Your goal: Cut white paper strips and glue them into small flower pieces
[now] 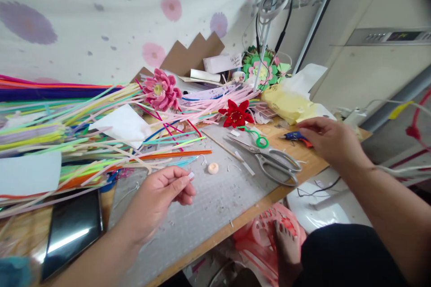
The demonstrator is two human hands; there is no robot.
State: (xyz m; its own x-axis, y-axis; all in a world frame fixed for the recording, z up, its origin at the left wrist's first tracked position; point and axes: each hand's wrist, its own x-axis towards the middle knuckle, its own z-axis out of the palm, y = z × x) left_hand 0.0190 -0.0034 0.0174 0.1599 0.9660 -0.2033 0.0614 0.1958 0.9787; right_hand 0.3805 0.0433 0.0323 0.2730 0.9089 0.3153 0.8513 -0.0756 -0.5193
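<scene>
My left hand (pixel 168 193) is closed above the grey cutting mat (pixel 208 206), thumb and fingers pinching a small white piece (pixel 191 176). Just right of it on the mat lies a round cream-coloured bead-like disc (pixel 213 168). At the table's right side, my right hand (pixel 332 141) has its fingers curled over the rear of a small blue glue gun (pixel 293 137) with an orange part; its grip is partly hidden. Between the hands rest large scissors (pixel 274 161), a thin wooden stick (pixel 220 144), a white strip (pixel 248 167) and a green coiled wire (pixel 261 142).
Many coloured pipe cleaners (pixel 74 130) cover the left side. A pink flower (pixel 162 89) and a red flower (pixel 236 114) stand at the back, beside a yellow packet (pixel 286 101). A dark tablet-like device (pixel 74 233) lies front left. A lamp stand (pixel 267 31) rises behind.
</scene>
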